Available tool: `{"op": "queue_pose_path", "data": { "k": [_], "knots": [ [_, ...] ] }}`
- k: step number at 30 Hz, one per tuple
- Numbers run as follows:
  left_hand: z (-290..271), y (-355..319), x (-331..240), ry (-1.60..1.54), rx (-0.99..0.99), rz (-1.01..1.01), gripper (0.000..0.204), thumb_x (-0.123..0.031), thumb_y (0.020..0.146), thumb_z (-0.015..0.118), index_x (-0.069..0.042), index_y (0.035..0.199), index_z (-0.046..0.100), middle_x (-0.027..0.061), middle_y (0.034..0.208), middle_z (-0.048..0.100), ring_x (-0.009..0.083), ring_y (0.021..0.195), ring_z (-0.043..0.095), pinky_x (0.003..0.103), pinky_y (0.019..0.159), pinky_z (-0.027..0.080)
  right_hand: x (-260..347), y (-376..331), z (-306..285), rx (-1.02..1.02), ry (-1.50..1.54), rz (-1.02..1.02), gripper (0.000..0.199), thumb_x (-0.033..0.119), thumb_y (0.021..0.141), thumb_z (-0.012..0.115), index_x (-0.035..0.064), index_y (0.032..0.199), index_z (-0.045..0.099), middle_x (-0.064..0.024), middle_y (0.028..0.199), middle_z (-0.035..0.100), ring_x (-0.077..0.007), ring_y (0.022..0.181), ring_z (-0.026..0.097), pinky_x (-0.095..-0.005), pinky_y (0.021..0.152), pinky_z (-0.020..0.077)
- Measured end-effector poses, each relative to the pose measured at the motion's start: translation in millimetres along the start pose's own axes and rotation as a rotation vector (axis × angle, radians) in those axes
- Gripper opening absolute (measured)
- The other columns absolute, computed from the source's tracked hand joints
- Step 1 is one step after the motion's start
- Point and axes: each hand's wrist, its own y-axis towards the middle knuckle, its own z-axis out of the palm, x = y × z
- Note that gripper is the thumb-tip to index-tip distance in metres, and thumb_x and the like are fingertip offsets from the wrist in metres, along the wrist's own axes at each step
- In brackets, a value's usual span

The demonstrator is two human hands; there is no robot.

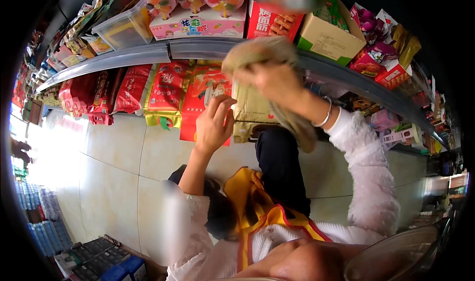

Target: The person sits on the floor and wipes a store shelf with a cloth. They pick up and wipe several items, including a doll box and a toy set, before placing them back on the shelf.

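Observation:
My right hand [277,85] is closed on a tan-grey cloth [260,53], blurred by motion, at the front edge of the shelf [203,50]. Part of the cloth hangs down past my wrist in front of the lower goods. My left hand [215,125] is raised before a red package [190,117], its fingers loosely bent and apart, holding nothing I can see. Just right of those fingers stands a beige-gold package [252,105], partly covered by my right hand and the cloth. I cannot tell whether my left fingertips touch either package.
On the upper shelf stand a pink candy box [198,29], a clear plastic bin [123,31] and an opened carton [331,36]. Red bags [132,90] line the level below. My dark-trousered knee [279,157] is close to the packages. Stacked boxes [99,256] sit on the tiled floor behind, at left.

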Motion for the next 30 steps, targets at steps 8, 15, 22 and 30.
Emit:
{"op": "queue_pose_path", "data": {
  "k": [8, 15, 22, 30],
  "knots": [
    [-20, -7, -2, -0.010, 0.004, -0.038, 0.023, 0.002, 0.076, 0.061, -0.009, 0.096, 0.062, 0.0046, 0.091, 0.062, 0.0247, 0.066, 0.061, 0.035, 0.056, 0.050, -20, -82, -19, 0.089, 0.207, 0.085, 0.032, 0.026, 0.083, 0.066, 0.0243, 0.115, 0.066, 0.0009, 0.089, 0.058, -0.0190, 0.070, 0.062, -0.0315, 0.054, 0.0512],
    [-10, -5, -9, -0.183, -0.009, -0.116, 0.015, -0.001, 0.080, 0.061, -0.010, 0.092, 0.063, 0.0047, 0.084, 0.062, 0.0247, 0.063, 0.061, 0.035, 0.052, 0.048, -31, -35, -43, -0.009, 0.137, 0.098, 0.032, 0.016, 0.079, 0.070, 0.0208, 0.111, 0.068, -0.0014, 0.093, 0.056, -0.0225, 0.072, 0.061, -0.0344, 0.058, 0.0513],
    [-14, 2, 0, -0.176, -0.114, -0.119, 0.011, -0.002, 0.081, 0.060, -0.009, 0.089, 0.063, 0.0045, 0.081, 0.061, 0.0230, 0.060, 0.060, 0.033, 0.049, 0.046, 47, 75, 23, -0.116, 0.025, -0.137, 0.025, 0.024, 0.083, 0.058, 0.0165, 0.107, 0.063, 0.0045, 0.088, 0.057, -0.0098, 0.057, 0.059, -0.0226, 0.046, 0.0470],
    [-32, -12, 34, -0.288, -0.090, -0.837, 0.048, -0.015, 0.086, 0.064, 0.001, 0.124, 0.041, 0.0121, 0.102, 0.061, 0.0203, 0.093, 0.063, 0.031, 0.074, 0.051, 101, 125, 106, 0.011, 1.047, 0.242, 0.019, 0.022, 0.089, 0.061, 0.0055, 0.098, 0.063, -0.0154, 0.097, 0.063, -0.0332, 0.073, 0.064, -0.0407, 0.066, 0.0507]
  ]
}}
